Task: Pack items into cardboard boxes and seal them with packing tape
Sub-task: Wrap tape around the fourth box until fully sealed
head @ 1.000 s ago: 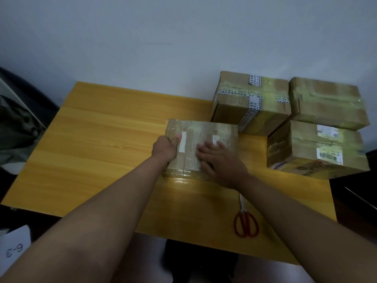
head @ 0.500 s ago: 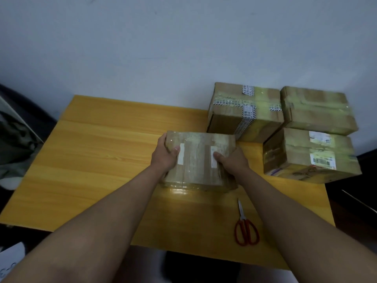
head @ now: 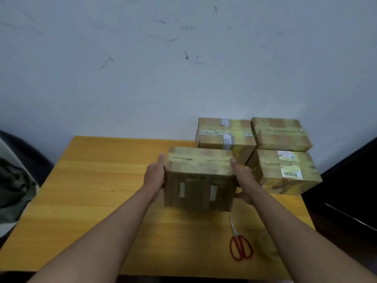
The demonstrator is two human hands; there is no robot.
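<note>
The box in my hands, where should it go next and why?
Probably set the box down beside the three sealed boxes, in the bare spot in front of them. Left hand and right hand hold its sides, and its seam looks taped.

1. A taped cardboard box (head: 201,178) is held between the left hand (head: 154,174) and the right hand (head: 243,178), palms flat against its sides.
2. The box is tipped, two white strips on its near face.
3. Three sealed boxes (head: 283,168) sit at the far right of the wooden table (head: 91,190), against the wall.
4. Red-handled scissors (head: 239,245) lie near the table's front edge.
</note>
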